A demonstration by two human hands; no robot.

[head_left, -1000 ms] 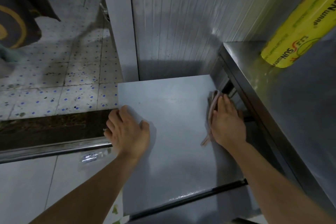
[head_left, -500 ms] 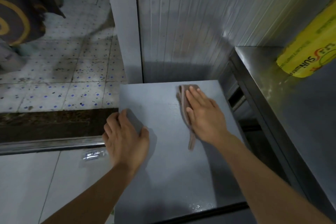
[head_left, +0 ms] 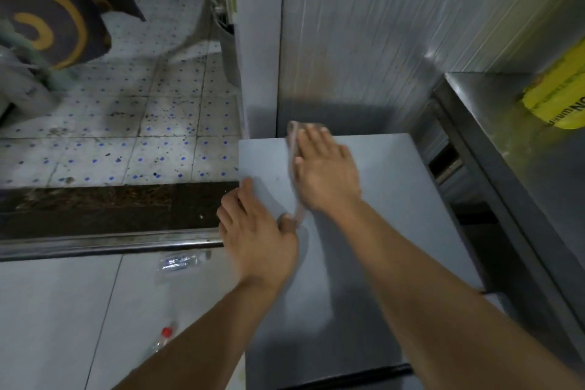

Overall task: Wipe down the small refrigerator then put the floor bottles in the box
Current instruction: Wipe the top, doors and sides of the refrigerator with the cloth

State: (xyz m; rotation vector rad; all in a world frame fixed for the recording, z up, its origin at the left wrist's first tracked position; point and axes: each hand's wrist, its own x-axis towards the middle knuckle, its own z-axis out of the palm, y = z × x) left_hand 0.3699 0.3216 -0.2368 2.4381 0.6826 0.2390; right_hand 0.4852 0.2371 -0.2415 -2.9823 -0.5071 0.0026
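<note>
A ribbed metal wall panel (head_left: pixel 380 25) backs the corner, and to the left a speckled tile floor with blue dots (head_left: pixel 126 136) runs down to a dark threshold strip and then plain pale floor tiles. On the right stands a stainless steel counter (head_left: pixel 522 168) carrying a yellow roll of cling wrap (head_left: pixel 560 98).

Between floor and counter sits the small refrigerator (head_left: pixel 395 199), seen from above, its flat grey top filling the lower middle of the view.

The left hand (head_left: pixel 256 231) rests on the top's left edge, fingers relaxed and spread over the rim, holding nothing. The right hand (head_left: pixel 323 171) lies flat with straight fingers, pressing a pinkish cloth (head_left: pixel 292 149) against the top near its back-left corner; the cloth's tail trails toward the left thumb.

Two clear plastic bottles lie on the pale floor left of the fridge: one flattened with a blue label (head_left: pixel 180 263), one with a red cap (head_left: pixel 161 339). No box is in view.

To do the wiping well, I would keep the palm flat and work in overlapping passes from the back edge forward, reaching the corners and the strip beside the counter, with the left hand bracing. The front and sides probably need attention too, and the bottles come after.
</note>
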